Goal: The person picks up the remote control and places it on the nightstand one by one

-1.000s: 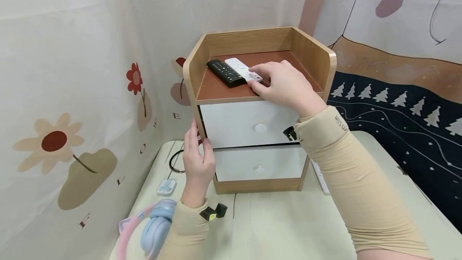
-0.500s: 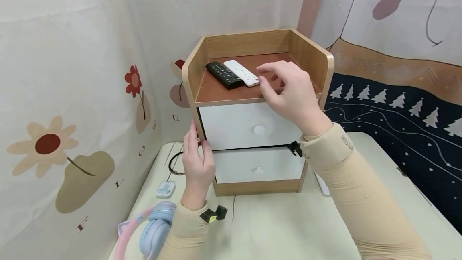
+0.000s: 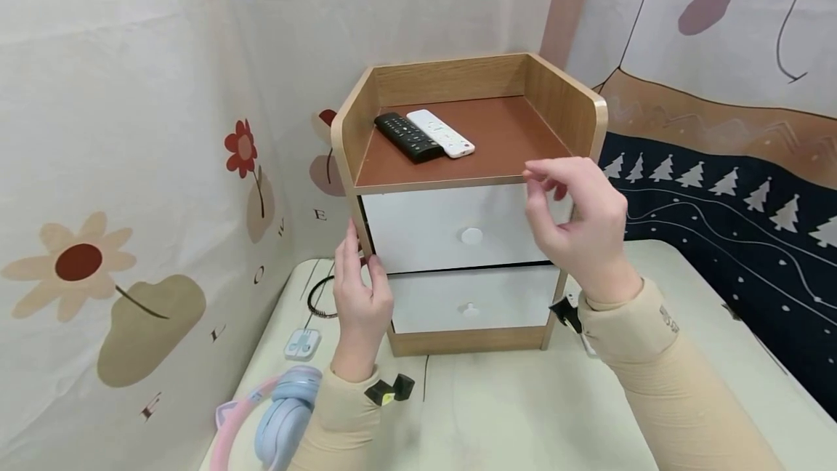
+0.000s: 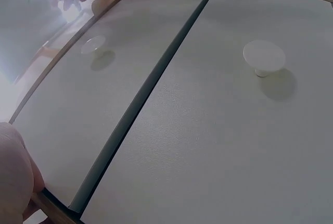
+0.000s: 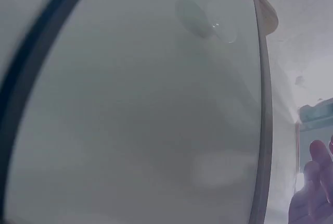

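A small wooden cabinet has two white drawers, an upper drawer and a lower drawer, each with a round white knob. On its brown top lie a black remote control and a white remote control, side by side and touching. My left hand rests with straight fingers against the cabinet's left side. In front of the upper drawer's right end, my right hand hovers with loosely bent fingers, holding nothing. The right wrist view catches its fingers at the right edge.
Pink and blue headphones lie at the front left, near a small pale square case and a black coiled cord. A white object behind the right wrist is mostly hidden. Printed cloth hangs around the table.
My right hand has let go of the white remote control and moved right and down, off the cabinet top. The white remote stays beside the black one. My left hand keeps its place.
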`<action>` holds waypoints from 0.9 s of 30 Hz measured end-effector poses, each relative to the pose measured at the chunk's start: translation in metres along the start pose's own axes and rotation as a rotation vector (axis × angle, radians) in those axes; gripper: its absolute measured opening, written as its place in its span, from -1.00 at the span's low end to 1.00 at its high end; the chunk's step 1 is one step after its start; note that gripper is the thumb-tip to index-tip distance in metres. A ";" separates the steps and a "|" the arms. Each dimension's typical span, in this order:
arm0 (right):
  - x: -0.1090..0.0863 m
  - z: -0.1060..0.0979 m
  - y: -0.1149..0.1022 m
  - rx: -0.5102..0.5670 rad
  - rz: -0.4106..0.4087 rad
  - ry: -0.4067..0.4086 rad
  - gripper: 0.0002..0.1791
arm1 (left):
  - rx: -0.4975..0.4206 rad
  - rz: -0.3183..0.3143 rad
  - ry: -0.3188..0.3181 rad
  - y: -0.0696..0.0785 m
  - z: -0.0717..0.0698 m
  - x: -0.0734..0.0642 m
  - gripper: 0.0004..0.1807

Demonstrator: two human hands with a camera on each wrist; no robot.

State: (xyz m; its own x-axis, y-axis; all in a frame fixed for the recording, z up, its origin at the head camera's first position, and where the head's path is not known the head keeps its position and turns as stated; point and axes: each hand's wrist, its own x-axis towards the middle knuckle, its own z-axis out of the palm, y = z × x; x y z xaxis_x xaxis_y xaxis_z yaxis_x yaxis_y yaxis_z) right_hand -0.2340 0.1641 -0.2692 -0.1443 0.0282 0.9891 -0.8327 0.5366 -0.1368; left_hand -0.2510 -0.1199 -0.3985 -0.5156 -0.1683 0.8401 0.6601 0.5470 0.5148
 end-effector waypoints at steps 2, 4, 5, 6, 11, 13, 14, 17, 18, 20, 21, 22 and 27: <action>-0.008 -0.005 0.001 0.007 -0.002 0.030 -0.74 | 0.000 -0.003 0.000 0.000 0.000 -0.001 -0.28; -0.015 -0.010 0.001 0.020 0.003 0.056 -0.74 | 0.000 -0.006 0.000 0.000 0.000 -0.001 -0.28; -0.019 -0.012 0.001 0.024 0.010 0.067 -0.73 | 0.001 -0.007 0.000 0.000 0.000 -0.001 -0.28; -0.022 -0.014 0.001 0.028 0.016 0.077 -0.72 | 0.003 -0.007 0.000 0.001 0.000 -0.001 -0.28; -0.041 -0.026 0.001 0.036 0.042 0.126 -0.69 | 0.001 -0.004 -0.001 0.001 0.000 -0.001 -0.28; -0.048 -0.031 0.003 0.025 0.056 0.140 -0.69 | 0.000 -0.003 -0.003 0.001 0.000 0.000 -0.28; -0.052 -0.033 0.005 0.014 0.065 0.142 -0.69 | 0.002 -0.002 -0.003 0.001 0.000 0.000 -0.29; -0.065 -0.043 0.012 -0.037 0.112 0.127 -0.69 | 0.001 0.000 -0.003 0.002 0.000 0.000 -0.29; -0.070 -0.047 0.016 -0.055 0.127 0.120 -0.69 | 0.001 0.001 -0.002 0.002 0.000 0.000 -0.29; -0.080 -0.053 0.023 -0.087 0.158 0.108 -0.69 | 0.004 0.000 0.000 0.002 0.000 0.000 -0.29; -0.086 -0.056 0.027 -0.101 0.172 0.102 -0.69 | 0.004 0.000 -0.001 0.002 0.000 0.001 -0.29; -0.092 -0.059 0.032 -0.117 0.187 0.090 -0.69 | 0.006 -0.001 -0.003 0.003 0.000 0.000 -0.29; -0.123 -0.074 0.052 -0.159 0.312 0.014 -0.65 | 0.008 0.000 -0.007 0.003 0.000 0.000 -0.29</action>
State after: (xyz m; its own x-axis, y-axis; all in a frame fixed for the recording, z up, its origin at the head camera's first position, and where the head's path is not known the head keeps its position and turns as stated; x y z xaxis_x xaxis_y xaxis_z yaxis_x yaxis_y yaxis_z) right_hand -0.2201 0.2508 -0.3942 -0.3706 0.2229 0.9017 -0.6555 0.6250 -0.4239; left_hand -0.2492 -0.1189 -0.3968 -0.5191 -0.1626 0.8391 0.6561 0.5534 0.5131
